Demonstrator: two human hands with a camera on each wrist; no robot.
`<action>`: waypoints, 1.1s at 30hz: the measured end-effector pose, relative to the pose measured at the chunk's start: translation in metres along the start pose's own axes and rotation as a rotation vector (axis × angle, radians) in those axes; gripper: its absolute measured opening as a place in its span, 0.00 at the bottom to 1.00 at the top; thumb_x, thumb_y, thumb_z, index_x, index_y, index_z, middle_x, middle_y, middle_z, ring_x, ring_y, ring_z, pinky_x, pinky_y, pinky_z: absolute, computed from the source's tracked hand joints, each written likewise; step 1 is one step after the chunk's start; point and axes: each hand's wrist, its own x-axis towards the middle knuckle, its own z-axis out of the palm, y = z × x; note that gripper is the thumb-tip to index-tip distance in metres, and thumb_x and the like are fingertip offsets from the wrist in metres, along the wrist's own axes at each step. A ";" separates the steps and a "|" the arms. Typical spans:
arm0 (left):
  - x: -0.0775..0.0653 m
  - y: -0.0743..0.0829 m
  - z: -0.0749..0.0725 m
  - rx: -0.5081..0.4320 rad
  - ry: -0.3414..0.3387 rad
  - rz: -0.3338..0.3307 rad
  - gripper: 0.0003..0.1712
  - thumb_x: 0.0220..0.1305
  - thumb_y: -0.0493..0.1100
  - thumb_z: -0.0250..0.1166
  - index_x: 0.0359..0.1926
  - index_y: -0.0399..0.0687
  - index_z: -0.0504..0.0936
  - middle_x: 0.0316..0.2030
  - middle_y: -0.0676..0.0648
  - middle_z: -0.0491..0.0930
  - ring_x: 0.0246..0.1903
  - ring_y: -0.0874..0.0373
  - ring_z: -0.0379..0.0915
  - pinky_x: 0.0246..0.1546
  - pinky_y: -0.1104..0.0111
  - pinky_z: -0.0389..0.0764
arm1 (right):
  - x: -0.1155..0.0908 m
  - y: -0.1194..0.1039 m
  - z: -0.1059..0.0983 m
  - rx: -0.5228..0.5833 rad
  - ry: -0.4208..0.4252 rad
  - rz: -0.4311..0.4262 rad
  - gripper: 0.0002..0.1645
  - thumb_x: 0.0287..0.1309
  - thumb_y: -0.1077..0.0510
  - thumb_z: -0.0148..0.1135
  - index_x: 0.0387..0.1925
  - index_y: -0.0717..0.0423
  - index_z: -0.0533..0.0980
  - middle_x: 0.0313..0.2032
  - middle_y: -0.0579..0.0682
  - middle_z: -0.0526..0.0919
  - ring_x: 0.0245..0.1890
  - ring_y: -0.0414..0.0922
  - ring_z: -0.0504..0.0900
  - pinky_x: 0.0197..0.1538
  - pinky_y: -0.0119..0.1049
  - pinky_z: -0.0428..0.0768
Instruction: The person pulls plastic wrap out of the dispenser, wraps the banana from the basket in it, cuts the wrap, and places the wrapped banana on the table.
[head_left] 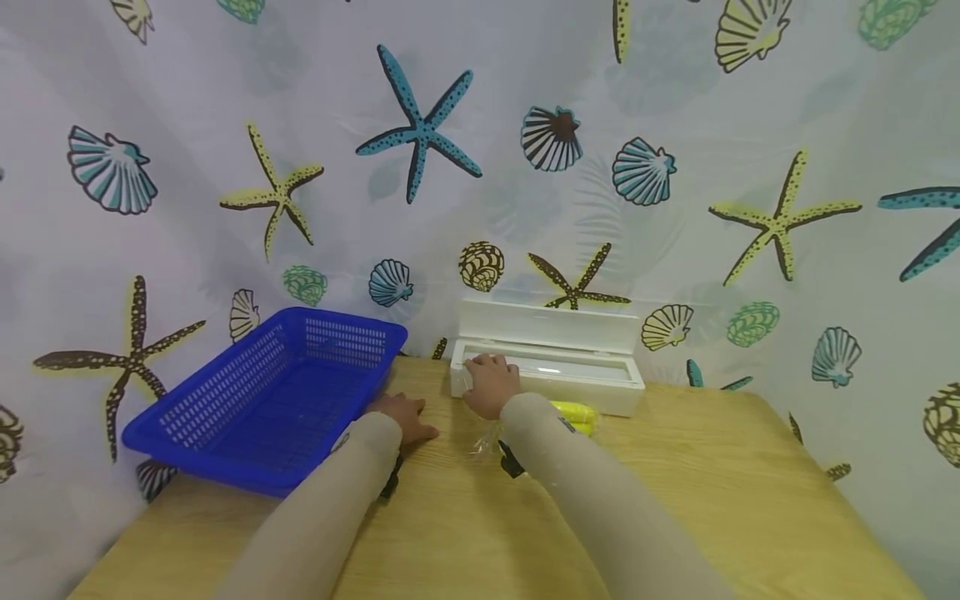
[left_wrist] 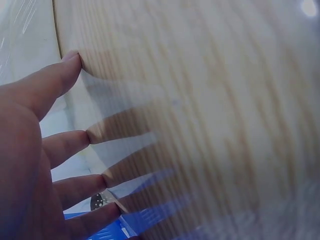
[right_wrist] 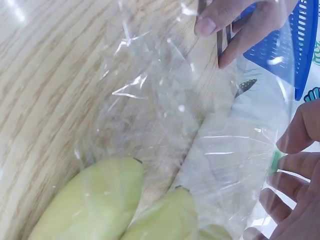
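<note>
My left hand [head_left: 405,417] lies on the table just right of the blue basket, its fingers spread and the tips touching the wood. At the left end of a long white box [head_left: 615,400], my right hand [head_left: 491,387] reaches over the front edge. Clear plastic film [right_wrist: 150,85] stretches from there across the table, with the right fingertips [right_wrist: 285,162] against it and the thumb apart from them. Yellow-green bananas [right_wrist: 95,200] lie beneath the film in front of the box, partly hidden by the right forearm in the head view.
The blue plastic basket [head_left: 281,477] stands at the left of the wooden table [head_left: 712,483]. The box's white lid [head_left: 547,325] is raised at its back. A curtain [head_left: 487,83] printed with starfish and shells hangs behind the table and along both sides.
</note>
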 end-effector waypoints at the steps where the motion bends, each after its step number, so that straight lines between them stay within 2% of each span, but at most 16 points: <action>1: 0.001 0.000 0.001 0.003 0.000 0.000 0.44 0.63 0.71 0.60 0.71 0.51 0.70 0.69 0.38 0.71 0.68 0.37 0.66 0.69 0.48 0.69 | 0.001 -0.001 0.001 -0.004 0.003 0.001 0.37 0.67 0.51 0.57 0.75 0.49 0.62 0.74 0.50 0.64 0.75 0.55 0.58 0.74 0.58 0.59; 5: 0.002 -0.001 0.003 0.010 -0.001 0.003 0.44 0.64 0.71 0.59 0.72 0.52 0.70 0.70 0.38 0.70 0.69 0.37 0.65 0.70 0.47 0.68 | 0.003 -0.007 0.002 -0.017 -0.002 -0.005 0.37 0.68 0.48 0.58 0.75 0.48 0.61 0.74 0.49 0.64 0.75 0.55 0.58 0.74 0.56 0.60; 11: -0.002 0.003 -0.003 -0.019 -0.020 -0.004 0.43 0.64 0.70 0.60 0.72 0.52 0.69 0.71 0.37 0.68 0.70 0.35 0.62 0.71 0.46 0.66 | 0.008 -0.011 0.005 -0.037 0.012 0.010 0.38 0.66 0.46 0.60 0.75 0.47 0.62 0.74 0.48 0.64 0.74 0.54 0.59 0.73 0.55 0.60; 18: -0.004 0.002 -0.001 -0.022 -0.010 -0.007 0.43 0.64 0.70 0.60 0.72 0.52 0.69 0.72 0.36 0.66 0.71 0.34 0.61 0.71 0.45 0.66 | 0.012 -0.008 0.010 -0.010 0.027 -0.002 0.40 0.65 0.46 0.61 0.76 0.46 0.61 0.75 0.48 0.64 0.73 0.54 0.60 0.72 0.56 0.61; 22: -0.004 0.006 0.001 -0.036 0.004 0.000 0.43 0.64 0.69 0.59 0.72 0.51 0.69 0.72 0.34 0.65 0.70 0.33 0.61 0.71 0.45 0.65 | 0.011 0.002 0.010 0.030 0.056 0.001 0.41 0.64 0.46 0.62 0.76 0.43 0.60 0.77 0.46 0.61 0.73 0.54 0.61 0.72 0.54 0.60; 25: -0.003 0.006 0.002 -0.053 0.000 -0.005 0.44 0.65 0.69 0.59 0.73 0.50 0.67 0.72 0.34 0.64 0.71 0.33 0.60 0.71 0.45 0.65 | 0.006 0.008 0.001 0.095 0.060 -0.013 0.41 0.64 0.48 0.62 0.76 0.41 0.60 0.77 0.45 0.59 0.74 0.54 0.59 0.74 0.55 0.58; 30: 0.004 -0.001 0.010 -0.072 -0.008 -0.013 0.45 0.65 0.69 0.59 0.73 0.47 0.66 0.73 0.32 0.62 0.71 0.32 0.59 0.72 0.43 0.63 | -0.017 0.025 -0.030 0.168 0.010 -0.095 0.38 0.67 0.51 0.56 0.76 0.44 0.59 0.75 0.48 0.64 0.76 0.57 0.58 0.77 0.57 0.55; 33: 0.011 -0.002 0.016 -0.088 -0.003 -0.013 0.46 0.64 0.68 0.60 0.74 0.47 0.65 0.73 0.32 0.61 0.72 0.31 0.57 0.72 0.41 0.61 | -0.037 0.045 -0.048 0.159 -0.047 -0.129 0.35 0.68 0.52 0.53 0.75 0.51 0.62 0.72 0.53 0.69 0.74 0.57 0.64 0.76 0.55 0.61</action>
